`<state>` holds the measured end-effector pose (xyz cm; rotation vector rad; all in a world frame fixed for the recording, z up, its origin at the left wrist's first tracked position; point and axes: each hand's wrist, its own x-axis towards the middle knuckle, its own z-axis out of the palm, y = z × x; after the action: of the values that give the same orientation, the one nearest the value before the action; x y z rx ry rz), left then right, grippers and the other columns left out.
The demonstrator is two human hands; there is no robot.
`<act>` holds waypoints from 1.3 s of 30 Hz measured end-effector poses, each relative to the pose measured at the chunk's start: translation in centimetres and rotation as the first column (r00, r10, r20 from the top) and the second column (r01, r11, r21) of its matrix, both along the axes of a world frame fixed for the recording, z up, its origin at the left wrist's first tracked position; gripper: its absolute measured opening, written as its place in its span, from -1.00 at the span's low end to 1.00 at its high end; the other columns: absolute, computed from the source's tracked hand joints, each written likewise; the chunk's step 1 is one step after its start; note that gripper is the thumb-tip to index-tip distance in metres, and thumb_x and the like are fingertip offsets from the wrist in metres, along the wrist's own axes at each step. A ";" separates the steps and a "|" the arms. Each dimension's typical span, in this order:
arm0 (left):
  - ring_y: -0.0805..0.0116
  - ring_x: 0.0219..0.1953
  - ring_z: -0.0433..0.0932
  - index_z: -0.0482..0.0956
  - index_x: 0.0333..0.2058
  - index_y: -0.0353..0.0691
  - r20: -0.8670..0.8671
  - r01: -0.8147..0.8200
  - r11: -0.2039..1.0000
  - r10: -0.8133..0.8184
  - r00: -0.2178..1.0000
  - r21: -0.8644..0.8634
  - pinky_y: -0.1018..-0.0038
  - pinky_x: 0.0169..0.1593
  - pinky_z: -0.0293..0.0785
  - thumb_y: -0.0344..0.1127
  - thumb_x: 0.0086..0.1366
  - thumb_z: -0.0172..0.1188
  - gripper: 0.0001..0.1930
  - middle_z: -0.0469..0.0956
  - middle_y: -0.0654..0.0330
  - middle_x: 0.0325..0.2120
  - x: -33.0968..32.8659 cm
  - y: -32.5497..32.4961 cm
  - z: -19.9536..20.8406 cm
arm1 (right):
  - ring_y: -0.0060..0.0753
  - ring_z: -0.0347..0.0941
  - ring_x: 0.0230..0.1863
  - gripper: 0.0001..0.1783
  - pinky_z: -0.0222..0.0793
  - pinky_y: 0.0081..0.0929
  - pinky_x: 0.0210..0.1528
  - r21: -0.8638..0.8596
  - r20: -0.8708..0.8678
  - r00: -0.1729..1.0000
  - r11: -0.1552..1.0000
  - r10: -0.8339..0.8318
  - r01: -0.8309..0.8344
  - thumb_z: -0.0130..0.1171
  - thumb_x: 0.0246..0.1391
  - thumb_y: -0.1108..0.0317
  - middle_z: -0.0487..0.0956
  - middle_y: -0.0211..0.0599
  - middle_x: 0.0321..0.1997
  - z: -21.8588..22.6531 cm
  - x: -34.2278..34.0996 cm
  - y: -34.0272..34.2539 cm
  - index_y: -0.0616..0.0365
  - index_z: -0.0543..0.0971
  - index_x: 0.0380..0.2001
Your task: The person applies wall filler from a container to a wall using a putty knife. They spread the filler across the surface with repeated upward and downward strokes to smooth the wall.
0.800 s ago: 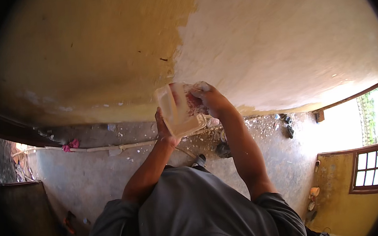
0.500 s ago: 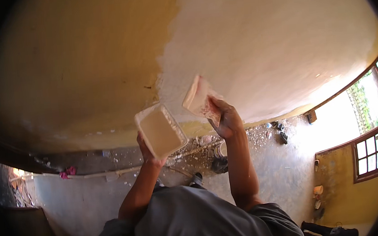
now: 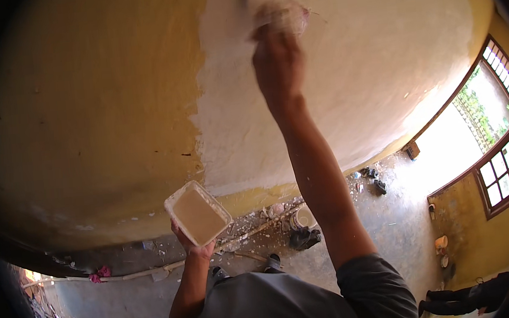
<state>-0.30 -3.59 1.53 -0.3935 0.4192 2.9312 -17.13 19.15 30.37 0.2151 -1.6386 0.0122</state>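
Note:
My left hand [image 3: 194, 244] is closed on a rectangular tub [image 3: 180, 191], holding it from below and the side. Pale, cream-coloured paint-like liquid [image 3: 199, 215] fills the tub, and its rim is smeared white. Far above it, my right hand [image 3: 278, 54] is raised to the wall, gripping a flat, pinkish-white, coated pad [image 3: 283, 14]. Motion smears the pad and fingers; whether the pad is a sponge or a brush I cannot tell. It appears against the whitened part of the wall [image 3: 372, 52]. Left of that, the wall [image 3: 98, 100] is bare yellow-brown.
White spatters and debris lie along the wall's foot. A long pole [image 3: 134, 276] crosses the floor near a white bucket [image 3: 304, 217] and a black bag [image 3: 304, 238]. At right are a doorway, a paned window [image 3: 505, 168] and dark clothing [image 3: 472, 296]. A pink cloth [image 3: 100, 273] lies left.
My right hand has swung up from beside the tub to high on the wall with the pad. The tub sits lower and slightly further left in view.

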 end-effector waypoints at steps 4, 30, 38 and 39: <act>0.18 0.09 0.48 0.42 0.16 0.07 -0.010 -0.041 0.999 0.041 0.999 0.018 0.01 0.09 0.47 0.31 0.30 -0.05 -0.39 0.49 0.32 0.06 0.0 -1.2 -0.9 | 0.11 0.36 0.25 -0.48 0.35 -0.08 0.27 0.109 0.174 0.984 0.992 0.041 -0.061 0.13 0.13 0.40 0.41 0.03 0.23 -7.4 1.4 -1.6 0.27 0.41 0.17; 0.19 0.08 0.46 0.42 0.16 0.13 -0.031 -0.043 0.999 0.043 0.999 0.002 -0.01 0.07 0.45 0.38 0.25 -0.03 -0.36 0.48 0.35 0.07 0.6 -2.2 -1.9 | 0.10 0.44 -0.17 -0.64 0.40 -0.11 -0.18 -0.404 -0.322 0.805 0.697 0.498 -0.593 0.07 0.11 0.48 0.47 0.15 -0.13 19.7 0.1 0.1 0.40 0.43 -0.02; 0.09 0.09 0.47 0.38 0.19 0.11 -0.039 -0.096 0.994 0.098 0.994 0.054 -0.20 -0.01 0.47 0.35 0.29 -0.07 -0.36 0.46 0.30 0.09 0.0 -3.0 -3.8 | 0.22 0.48 -0.11 -0.65 0.43 -0.15 -0.06 0.291 -0.444 0.878 0.956 0.180 -0.049 0.14 0.06 0.55 0.55 0.24 -0.15 12.0 0.9 0.5 0.43 0.52 -0.05; 0.05 0.10 0.47 0.36 0.21 0.12 -0.039 -0.083 0.993 0.086 0.996 0.088 -0.28 -0.04 0.46 0.35 0.30 -0.08 -0.35 0.45 0.28 0.11 -0.1 -2.7 -3.6 | -0.05 0.48 -0.22 -0.65 0.40 -0.13 -0.28 0.344 -0.504 0.863 0.918 0.006 0.195 0.16 0.09 0.39 0.49 0.01 -0.08 9.1 -0.6 2.1 0.31 0.43 -0.07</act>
<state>-0.41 -6.27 -2.11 -0.3461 0.2863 3.0318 -17.73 21.23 39.50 0.4021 -1.1144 -0.4191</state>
